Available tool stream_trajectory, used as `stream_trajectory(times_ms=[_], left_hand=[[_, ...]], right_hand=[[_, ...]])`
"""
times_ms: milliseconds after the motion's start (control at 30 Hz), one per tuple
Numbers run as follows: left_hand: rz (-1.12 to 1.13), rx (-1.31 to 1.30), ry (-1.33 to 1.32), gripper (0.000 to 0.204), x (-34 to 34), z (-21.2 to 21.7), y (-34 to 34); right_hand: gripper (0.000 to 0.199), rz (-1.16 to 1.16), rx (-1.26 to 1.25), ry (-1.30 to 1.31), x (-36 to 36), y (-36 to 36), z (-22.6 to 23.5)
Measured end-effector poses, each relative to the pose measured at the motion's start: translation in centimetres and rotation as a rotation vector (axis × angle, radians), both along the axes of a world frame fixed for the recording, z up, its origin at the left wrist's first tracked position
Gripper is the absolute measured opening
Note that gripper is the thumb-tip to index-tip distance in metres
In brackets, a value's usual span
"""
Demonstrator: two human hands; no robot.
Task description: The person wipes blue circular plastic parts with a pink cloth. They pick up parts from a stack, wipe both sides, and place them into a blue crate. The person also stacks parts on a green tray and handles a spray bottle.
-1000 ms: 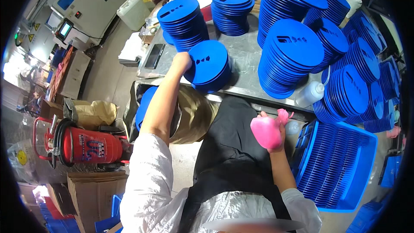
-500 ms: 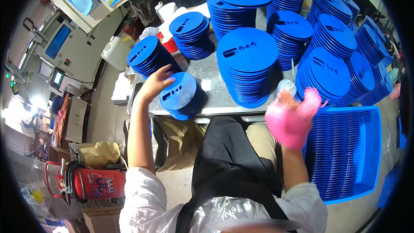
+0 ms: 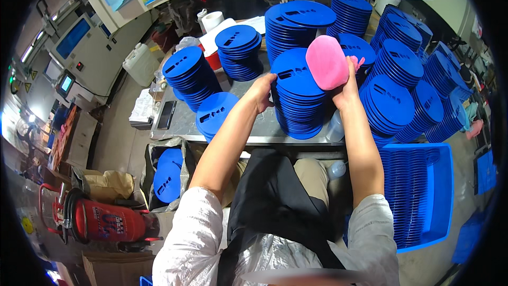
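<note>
A tall stack of round blue discs [image 3: 299, 114] with small cut-outs stands in front of me on the metal table. At its left edge, my left hand [image 3: 259, 95] pinches the rim of the top disc [image 3: 291, 73], thumb uppermost. My right hand [image 3: 345, 90] grips a soft pink pad [image 3: 327, 62] by its right side, with its flat face showing. The pad covers the right part of the top disc; I cannot tell whether they touch. Beside my left forearm is a shorter disc stack [image 3: 216, 112]. A clear plastic bottle [image 3: 335, 127] stands near my right wrist.
More disc stacks crowd the table's right side [image 3: 389, 103] and back [image 3: 293, 32]. A blue crate [image 3: 450, 196] of upright discs sits at lower right. Left are a phone [image 3: 167, 115], an open bag [image 3: 149, 172] with discs inside, and a red fire extinguisher [image 3: 114, 221].
My left hand has moved right from above the front left stack to the middle stack's rim. The right hand has lifted the pink pad from the table's front edge up over that stack.
</note>
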State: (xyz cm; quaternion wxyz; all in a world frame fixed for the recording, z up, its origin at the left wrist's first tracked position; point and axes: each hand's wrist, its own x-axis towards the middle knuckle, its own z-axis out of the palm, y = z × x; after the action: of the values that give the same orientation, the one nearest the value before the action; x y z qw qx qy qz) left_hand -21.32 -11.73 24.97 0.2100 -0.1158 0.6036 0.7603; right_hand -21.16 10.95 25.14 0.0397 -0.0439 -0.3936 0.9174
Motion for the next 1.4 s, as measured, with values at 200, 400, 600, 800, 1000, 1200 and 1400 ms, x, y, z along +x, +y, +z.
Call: stream_trajectory(times_ms=[200,400,600,800,1000,1200,1400], left_hand=[[0.068,0.247,0.369,0.062,3.6,-0.2,-1.2],[0.215,0.414,0.52,0.077,17.3,-1.8,-5.5],[0.334,0.351,0.323,0.075,27.6,-12.9,-9.4],[0.596,0.596,0.256,0.081,31.3,-18.1,-8.6],[0.616,0.537,0.25,0.078,32.4,-17.9,-8.7],[0.635,0.774,0.235,0.074,32.9,-17.7,-9.0],[0.579,0.568,0.207,0.07,33.0,-18.2,-9.7]], right_hand=[[0.068,-0.118,0.067,0.088,5.5,-3.4,2.6],[0.056,0.182,-0.265,0.673,15.1,-5.6,-3.1],[0.056,0.34,-0.322,-0.019,21.9,-9.6,-13.6],[0.044,0.322,-0.324,-0.296,23.1,-10.8,-17.7],[0.049,0.126,0.543,0.28,19.4,-9.5,-15.8],[0.024,0.257,1.444,1.004,26.8,-15.8,-12.8],[0.034,-0.038,1.153,0.238,21.0,-12.2,-18.0]])
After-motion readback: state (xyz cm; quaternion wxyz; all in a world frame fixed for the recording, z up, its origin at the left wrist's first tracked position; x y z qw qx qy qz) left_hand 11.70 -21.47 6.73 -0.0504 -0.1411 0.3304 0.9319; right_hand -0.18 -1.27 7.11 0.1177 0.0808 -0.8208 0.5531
